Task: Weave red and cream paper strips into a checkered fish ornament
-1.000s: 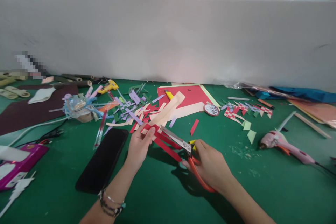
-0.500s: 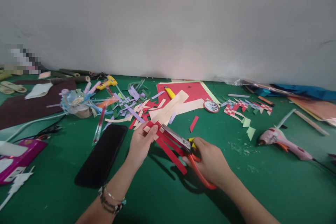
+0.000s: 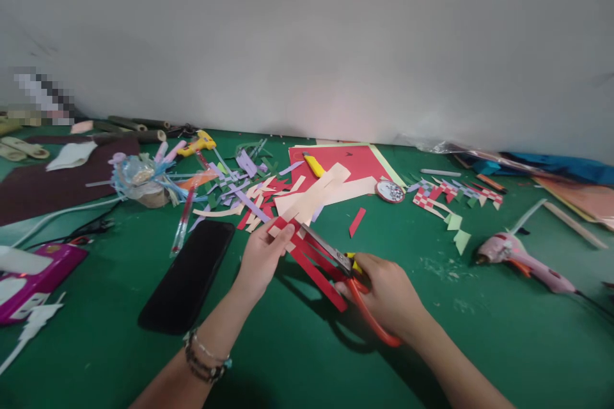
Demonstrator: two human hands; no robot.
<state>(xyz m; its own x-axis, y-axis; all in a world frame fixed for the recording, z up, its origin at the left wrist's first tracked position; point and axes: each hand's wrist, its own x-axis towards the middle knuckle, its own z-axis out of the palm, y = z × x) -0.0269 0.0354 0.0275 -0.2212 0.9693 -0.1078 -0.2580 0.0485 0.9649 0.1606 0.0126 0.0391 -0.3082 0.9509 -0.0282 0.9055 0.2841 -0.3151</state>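
My left hand (image 3: 261, 259) pinches the woven end of a red-and-cream paper piece (image 3: 307, 259), whose loose red strips trail toward me above the green table. My right hand (image 3: 391, 294) grips orange-handled scissors (image 3: 345, 271). Their metal blades lie among the red strips, pointing toward my left thumb. Just beyond the hands lies a heap of cut cream, red and purple paper strips (image 3: 268, 198).
A black phone (image 3: 189, 275) lies left of my left hand. A pink glue gun (image 3: 522, 255) rests at right, a yellow one (image 3: 196, 144) at back left. Red paper sheet (image 3: 355, 163), yellow cutter (image 3: 314, 165), woven red-white pieces (image 3: 439, 198), purple box (image 3: 33, 278) and a white partition (image 3: 307, 51) surround.
The blades have slid further along the red strips toward my left hand, and the paper piece is lifted slightly. The view has tilted down a little.
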